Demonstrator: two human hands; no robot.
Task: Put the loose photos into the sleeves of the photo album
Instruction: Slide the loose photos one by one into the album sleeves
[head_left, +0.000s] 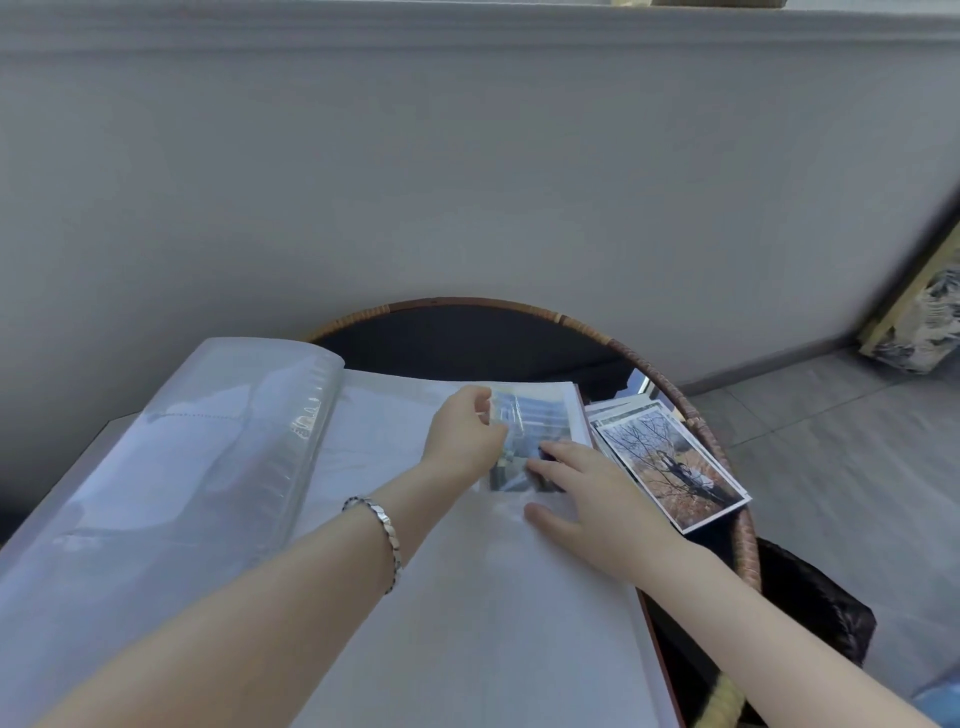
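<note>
A photo, showing what looks like a building against pale sky, lies at the top right corner of the open photo album. It appears partly inside a clear sleeve on the right-hand page, though glare on the plastic keeps me from telling how far in it sits.

To do this step well, I would hold the sleeve mouth lifted with one hand and slide the print in flat and square with the other. I'd push from its edge, not its face, so the corners do not catch or bend.

The left hand is curled, thumb and fingers pinched narrowly at the photo's left edge. I judge it grips the sleeve film rather than the print, but I can't be certain. The right hand lies spread with straight fingers, its fingertips pressing on the lower part of the photo and holding nothing.

Just right of the album, a stack of loose photos rests on a round table with a woven rim. Its top print shows bare trees. Turned clear pages arch on the left.
</note>
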